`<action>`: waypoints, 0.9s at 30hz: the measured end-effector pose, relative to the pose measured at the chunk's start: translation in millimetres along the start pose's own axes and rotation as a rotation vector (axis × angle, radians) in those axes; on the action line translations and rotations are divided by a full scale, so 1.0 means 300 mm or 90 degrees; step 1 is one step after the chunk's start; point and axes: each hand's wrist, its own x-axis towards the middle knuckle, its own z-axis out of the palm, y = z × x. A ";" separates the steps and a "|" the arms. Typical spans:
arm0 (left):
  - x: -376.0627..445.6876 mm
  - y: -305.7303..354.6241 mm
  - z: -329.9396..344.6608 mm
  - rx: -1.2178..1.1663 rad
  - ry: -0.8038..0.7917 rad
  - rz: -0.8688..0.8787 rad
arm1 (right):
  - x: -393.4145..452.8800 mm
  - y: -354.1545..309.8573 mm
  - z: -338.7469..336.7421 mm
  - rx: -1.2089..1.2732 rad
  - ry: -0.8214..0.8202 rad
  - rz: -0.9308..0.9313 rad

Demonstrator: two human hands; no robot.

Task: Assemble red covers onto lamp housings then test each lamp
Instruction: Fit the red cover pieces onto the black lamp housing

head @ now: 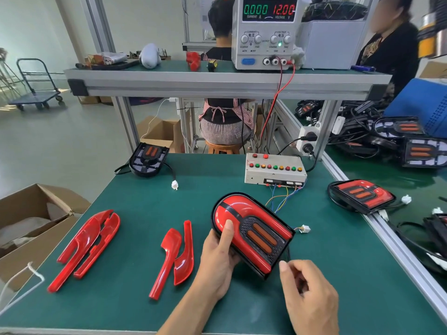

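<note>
Left hand (221, 252) grasps covered lamp (251, 234), thumb on top; right hand (308, 290) beside it, fingers curled, grip clenched, holding nothing

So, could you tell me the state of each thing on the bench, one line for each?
Lamp: red covers fitted, unlit, tilted up.
Left hand: grips the lamp.
Right hand: fingers curled beside the lamp; a grip cannot be told.
Loose red covers: lying on the mat.
Bare housing: no cover.
Power supply: on, 12.00 V, 0.000 A.
</note>
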 end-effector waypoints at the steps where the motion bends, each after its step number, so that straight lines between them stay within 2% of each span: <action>1: 0.003 0.011 0.000 -0.011 -0.005 0.002 | 0.001 0.004 -0.001 -0.003 -0.018 0.039; 6: -0.001 0.033 0.017 -0.040 -0.020 0.002 | 0.034 -0.008 -0.009 0.070 -0.247 0.184; 8: -0.010 0.026 0.030 -0.040 -0.027 0.004 | 0.053 -0.018 -0.015 0.127 -0.296 0.228; 11: -0.015 0.017 0.041 -0.056 -0.036 0.008 | 0.064 -0.027 -0.021 0.221 -0.307 0.279; 17: -0.017 -0.001 0.040 -0.086 -0.048 0.010 | 0.085 -0.043 -0.036 0.292 -0.327 0.318; 27: -0.019 0.016 0.053 -0.074 -0.077 0.017 | 0.098 -0.020 -0.043 0.278 -0.347 0.325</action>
